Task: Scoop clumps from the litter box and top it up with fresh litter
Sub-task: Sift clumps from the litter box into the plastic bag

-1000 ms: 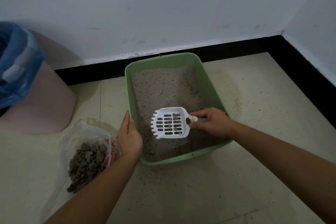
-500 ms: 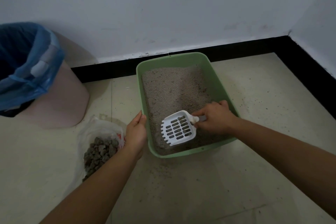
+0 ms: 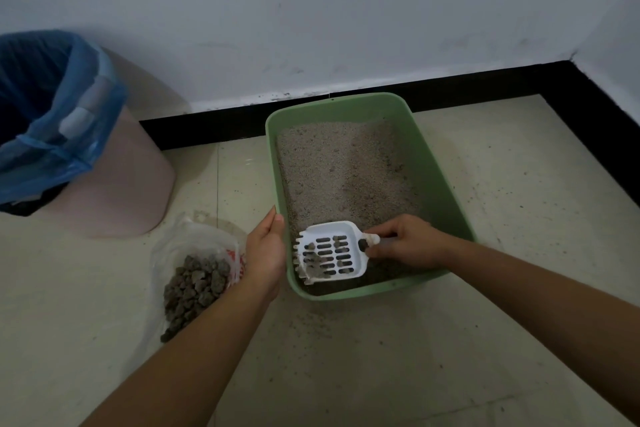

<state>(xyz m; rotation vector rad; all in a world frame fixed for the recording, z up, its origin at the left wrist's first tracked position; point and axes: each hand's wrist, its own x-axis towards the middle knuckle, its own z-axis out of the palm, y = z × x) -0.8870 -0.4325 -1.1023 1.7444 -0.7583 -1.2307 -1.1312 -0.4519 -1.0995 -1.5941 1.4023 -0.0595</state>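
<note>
— While the right hand [image 3: 408, 241] curls round the handle of the white scoop [image 3: 330, 251], what would make this pass a good one?

— Probably a gentle shake held low over the litter box [image 3: 446, 191], so that loose grains fall through the slots and only the few clumps stay. The scoop sits at the near end of the box, lower centre of the frame, its teeth tipped down. The left hand [image 3: 266, 246] lies flat, fingers straight, against the box's left wall, which should steady it.

— And what is in the containers?

— Pale litter [image 3: 339, 166] covers the box bottom, darker toward the near end. A clear bag [image 3: 194, 239] on the floor, lower left, holds a heap of grey clumps [image 3: 197, 284]. At upper left, the pink bin [image 3: 131, 184] has a blue liner [image 3: 69, 114]; its contents cannot be made out.
</note>
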